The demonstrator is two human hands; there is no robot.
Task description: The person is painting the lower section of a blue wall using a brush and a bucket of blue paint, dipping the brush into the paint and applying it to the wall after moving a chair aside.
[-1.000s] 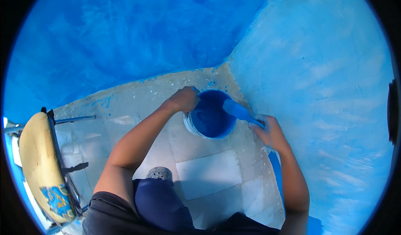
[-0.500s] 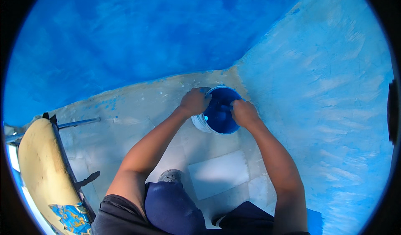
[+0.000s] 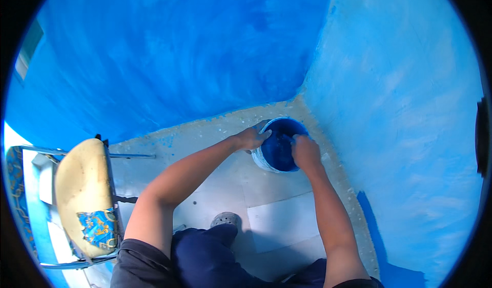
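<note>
A bucket (image 3: 261,160) of dark blue paint stands on the floor near the corner of two painted walls. My left hand (image 3: 253,138) grips its left rim, thumb over the edge. My right hand (image 3: 306,153) is closed on the paintbrush at the bucket's right side, with the brush mostly hidden down in the paint and behind my fingers. My grey clog (image 3: 225,219) rests on the tiled floor below the bucket.
A deep blue wall (image 3: 189,47) rises ahead and a paler blue wall (image 3: 405,114) on the right. At left lies a chair with a worn cream pad (image 3: 79,180), metal tubes and patterned fabric. The floor (image 3: 279,208) has pale tiles and paint spots.
My right hand and the brush have gone from above the right rim down into the bucket. My left hand stays on the rim. The view has shifted, showing more of the chair.
</note>
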